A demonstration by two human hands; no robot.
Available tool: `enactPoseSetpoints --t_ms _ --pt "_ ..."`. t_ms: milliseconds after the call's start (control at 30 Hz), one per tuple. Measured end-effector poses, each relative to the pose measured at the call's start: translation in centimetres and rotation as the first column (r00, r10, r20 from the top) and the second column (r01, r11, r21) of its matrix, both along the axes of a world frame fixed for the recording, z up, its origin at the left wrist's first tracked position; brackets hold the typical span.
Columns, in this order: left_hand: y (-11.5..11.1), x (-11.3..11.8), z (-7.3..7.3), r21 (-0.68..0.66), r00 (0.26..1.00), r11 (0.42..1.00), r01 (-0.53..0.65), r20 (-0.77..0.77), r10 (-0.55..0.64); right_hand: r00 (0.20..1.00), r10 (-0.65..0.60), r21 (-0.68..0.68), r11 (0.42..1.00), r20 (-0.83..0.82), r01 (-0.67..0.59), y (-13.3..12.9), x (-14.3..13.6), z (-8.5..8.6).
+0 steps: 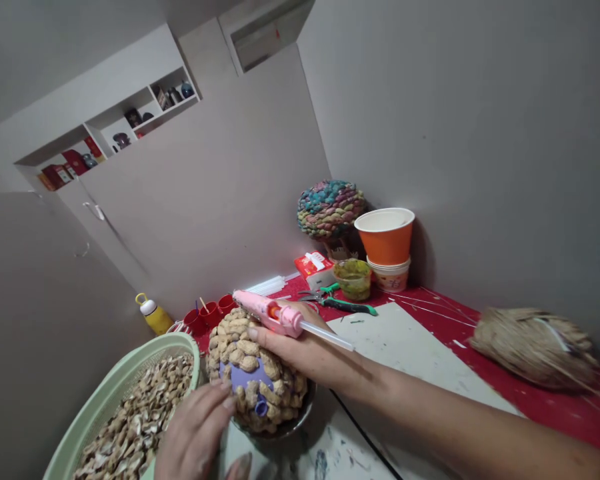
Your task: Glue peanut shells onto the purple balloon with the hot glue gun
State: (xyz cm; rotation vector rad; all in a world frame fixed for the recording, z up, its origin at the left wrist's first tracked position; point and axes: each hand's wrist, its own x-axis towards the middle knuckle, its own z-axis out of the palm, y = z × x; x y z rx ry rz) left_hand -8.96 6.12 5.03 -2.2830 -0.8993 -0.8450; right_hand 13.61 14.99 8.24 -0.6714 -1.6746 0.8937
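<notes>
A balloon covered in peanut shells sits in a dark bowl. A patch of purple balloon skin and its knot show among the shells. My right hand grips a pink hot glue gun with a clear glue stick out of its back end, and its thumb lies against the shells. My left hand is at the balloon's left side, fingers stretched out with the tips at the shells, thumb apart. A green basket of loose peanut shells stands to the left.
Behind the balloon are red cups, a yellow bottle, pliers, a green-stained bowl, an orange paper bucket and a colourful shell-covered tree. A fibre bundle lies right. A black cord crosses the board.
</notes>
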Motion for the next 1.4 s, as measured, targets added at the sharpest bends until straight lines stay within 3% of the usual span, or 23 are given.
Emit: enactPoseSetpoints --t_ms 100,267,433,700,967,1400 --pt "0.0 1.3 0.0 -0.101 0.91 0.99 -0.097 0.394 0.13 1.0 0.026 -0.035 0.999 -0.008 -0.026 -0.2 -0.1 -0.3" --pt "1.9 3.5 0.4 -0.372 0.724 0.924 -0.083 0.614 0.313 0.995 0.092 -0.053 0.994 -0.044 -0.094 -0.3 -0.1 -0.8" --pt "3.5 3.8 -0.2 -0.508 0.641 0.86 0.053 0.678 0.36 0.994 0.106 -0.054 0.993 -0.018 -0.106 -0.3 -0.1 -1.2" --pt "3.6 3.9 -0.5 -0.539 0.584 0.816 0.208 0.738 0.338 0.987 0.069 0.055 0.996 0.144 -0.077 -0.7 0.0 -0.8" --pt "3.7 4.1 -0.6 -0.502 0.571 0.836 0.221 0.762 0.306 0.967 0.011 0.142 0.989 0.256 -0.048 -0.8 -0.3 -1.0" --pt "3.7 4.2 -0.6 -0.464 0.523 0.851 0.245 0.803 0.287 0.956 0.004 0.23 0.97 0.293 -0.074 -0.8 -0.2 -1.5"
